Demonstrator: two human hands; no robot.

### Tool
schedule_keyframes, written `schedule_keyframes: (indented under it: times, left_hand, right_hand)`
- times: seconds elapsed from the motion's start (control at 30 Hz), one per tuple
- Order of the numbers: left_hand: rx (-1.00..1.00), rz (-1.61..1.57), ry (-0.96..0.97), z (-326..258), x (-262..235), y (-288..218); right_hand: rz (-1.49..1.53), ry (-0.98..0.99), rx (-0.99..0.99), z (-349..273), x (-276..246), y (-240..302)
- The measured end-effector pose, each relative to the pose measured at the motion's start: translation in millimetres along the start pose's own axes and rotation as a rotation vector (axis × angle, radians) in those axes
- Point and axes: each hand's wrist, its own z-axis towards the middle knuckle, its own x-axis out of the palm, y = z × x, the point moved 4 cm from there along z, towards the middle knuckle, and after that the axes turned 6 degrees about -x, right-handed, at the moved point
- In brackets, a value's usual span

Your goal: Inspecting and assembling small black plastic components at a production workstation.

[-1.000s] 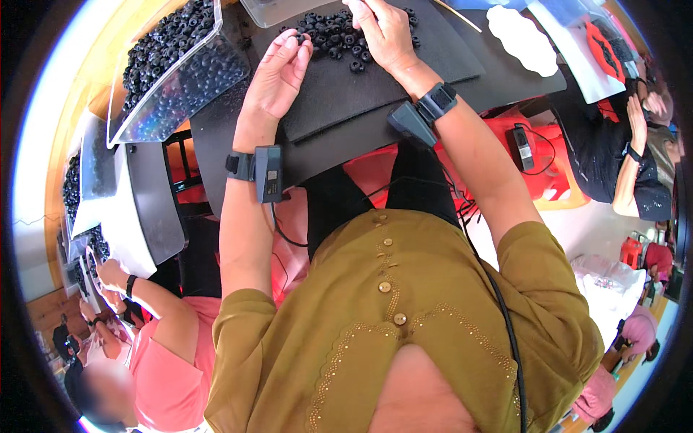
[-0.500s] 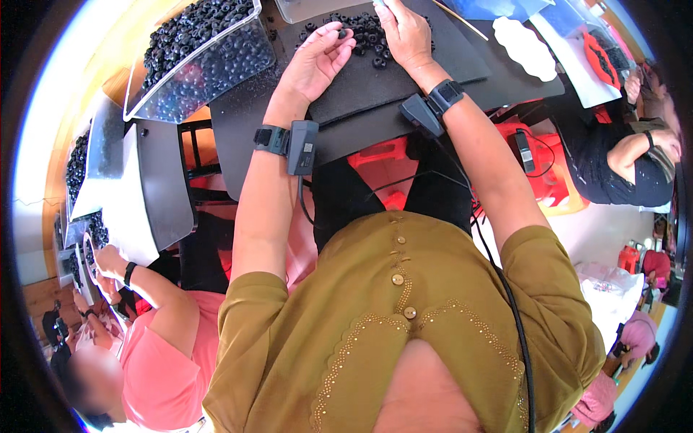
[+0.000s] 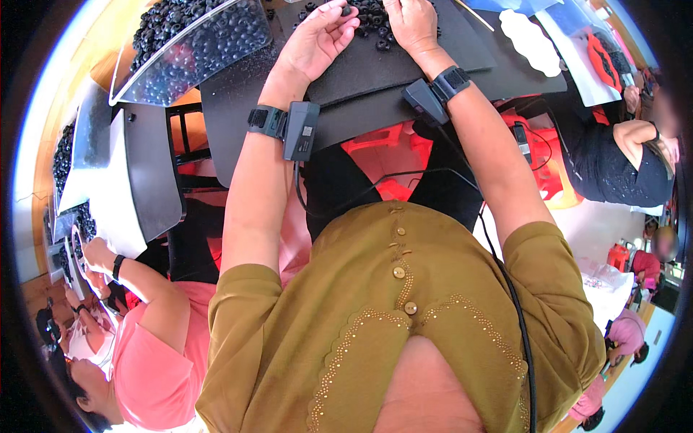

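Note:
My left hand [image 3: 322, 42] is closed in a pinch on a small black round piece [image 3: 346, 11], held between thumb and fingertip with the other fingers curled. To its right my right hand [image 3: 413, 29] is closed, its fingertips at the top edge of the picture; what they grip is cut off. Between and around the hands lies a loose pile of small black round pieces [image 3: 382, 45], some showing a hole. They lie on a dark flat board [image 3: 361, 78] on the black table. Both wrists wear a black strap with a small box.
A clear plastic bin [image 3: 193, 71] full of such pieces stands left of the board. At the right are a thin stick [image 3: 474, 14] and a white wavy-edged piece [image 3: 530, 43]. A cable hangs across my lap. People work nearby, one in pink [image 3: 155, 353] at the left.
The bin, table and pile sit slightly higher in the picture. My left hand still pinches its piece; the pale thing at my right fingertips has gone out of view.

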Motion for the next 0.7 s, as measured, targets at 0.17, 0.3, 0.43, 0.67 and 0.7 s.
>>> schedule_keyframes:
  times: [0.17,0.3,0.43,0.67,0.7]
  left_hand:
    - [-0.01,-0.007,0.008,1.4,1.3,0.6]
    - [-0.002,-0.005,0.007,-2.3,4.9,-1.6]
    - [0.006,-0.002,0.008,-6.2,10.2,-3.3]
    - [0.019,0.002,0.018,-14.7,18.2,-9.9]
    - [0.019,0.003,0.022,-15.9,20.4,-10.6]
  right_hand:
    - [0.005,0.003,-0.006,-2.2,1.8,-5.6]
    - [0.024,-0.001,-0.011,-0.5,0.6,-1.5]
    - [0.037,0.028,0.016,2.6,-1.1,2.1]
    - [0.06,0.011,0.006,3.1,-4.4,3.0]
    - [0.03,0.028,0.021,2.2,-2.8,1.0]
